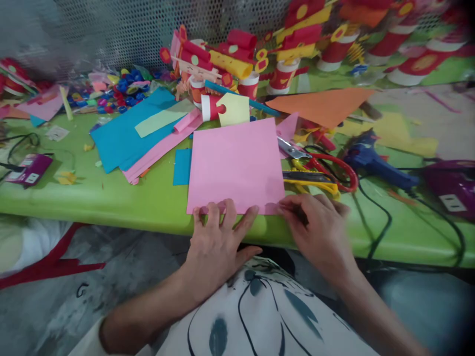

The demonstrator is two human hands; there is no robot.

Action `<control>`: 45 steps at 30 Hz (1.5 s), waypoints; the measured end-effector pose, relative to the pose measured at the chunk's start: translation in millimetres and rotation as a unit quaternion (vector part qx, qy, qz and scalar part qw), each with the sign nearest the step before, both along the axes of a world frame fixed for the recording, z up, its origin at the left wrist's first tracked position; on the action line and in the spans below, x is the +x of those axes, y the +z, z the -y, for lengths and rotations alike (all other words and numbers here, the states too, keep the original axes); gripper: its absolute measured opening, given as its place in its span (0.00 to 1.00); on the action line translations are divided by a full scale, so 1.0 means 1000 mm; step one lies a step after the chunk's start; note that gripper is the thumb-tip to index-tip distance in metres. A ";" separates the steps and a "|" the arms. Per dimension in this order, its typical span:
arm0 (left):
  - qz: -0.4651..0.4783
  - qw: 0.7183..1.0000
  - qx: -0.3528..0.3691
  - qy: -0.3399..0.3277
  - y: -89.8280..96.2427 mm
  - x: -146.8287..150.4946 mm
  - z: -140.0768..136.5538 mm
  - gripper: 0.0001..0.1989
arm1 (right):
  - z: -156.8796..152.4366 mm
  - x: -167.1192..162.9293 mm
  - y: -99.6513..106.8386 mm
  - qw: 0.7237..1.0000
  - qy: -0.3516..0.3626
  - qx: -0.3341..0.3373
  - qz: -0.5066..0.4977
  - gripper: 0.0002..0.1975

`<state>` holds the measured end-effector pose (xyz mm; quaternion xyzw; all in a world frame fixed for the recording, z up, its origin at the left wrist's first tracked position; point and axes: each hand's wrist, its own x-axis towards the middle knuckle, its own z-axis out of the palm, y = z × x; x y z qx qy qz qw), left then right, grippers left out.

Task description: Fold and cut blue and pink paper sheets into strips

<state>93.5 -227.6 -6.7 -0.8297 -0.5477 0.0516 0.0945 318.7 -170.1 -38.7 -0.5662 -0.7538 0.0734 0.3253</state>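
Note:
A pink paper sheet (237,165) lies flat at the front of the green table (129,205). The fingers of my left hand (217,242) are spread, their tips pressing along the sheet's near edge. At the sheet's lower right corner, my right hand (321,230) pinches the paper between thumb and fingertips. Red-handled scissors (351,173) lie right of the sheet, their blades partly under it. A yellow cutter knife (315,183) is beside them, one end also hidden by the paper. A small blue paper piece (181,168) peeks out on the left.
A blue glue gun (378,160) with a trailing cable lies to the right, near a purple box (452,188). Blue sheets (111,141) and an orange sheet (322,106) lie farther back. Several red cup figures (284,79) stand along the mesh wall (129,29), beside bottle caps (122,91).

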 end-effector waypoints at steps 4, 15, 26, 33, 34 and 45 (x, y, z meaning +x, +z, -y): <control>-0.007 1.000 -0.015 0.000 -0.001 -0.002 -0.001 0.42 | 0.008 0.015 0.014 0.988 -0.057 -0.054 -0.134 0.12; 0.016 1.000 0.012 -0.017 -0.003 -0.002 -0.002 0.47 | -0.003 0.011 0.005 0.992 0.056 0.014 0.110 0.13; 0.024 1.000 0.003 0.012 0.001 0.003 -0.009 0.49 | -0.013 0.014 0.015 0.993 0.088 -0.061 0.039 0.12; 0.020 1.000 -0.006 0.015 0.001 0.002 -0.009 0.48 | -0.012 0.010 0.012 0.993 0.085 -0.037 0.077 0.12; 0.019 1.000 -0.009 0.016 0.001 0.001 -0.009 0.48 | -0.011 0.009 0.012 0.992 0.086 -0.022 0.094 0.13; 0.022 1.000 -0.014 0.008 0.001 -0.001 -0.009 0.50 | -0.004 0.000 0.016 0.974 0.085 0.036 0.206 0.11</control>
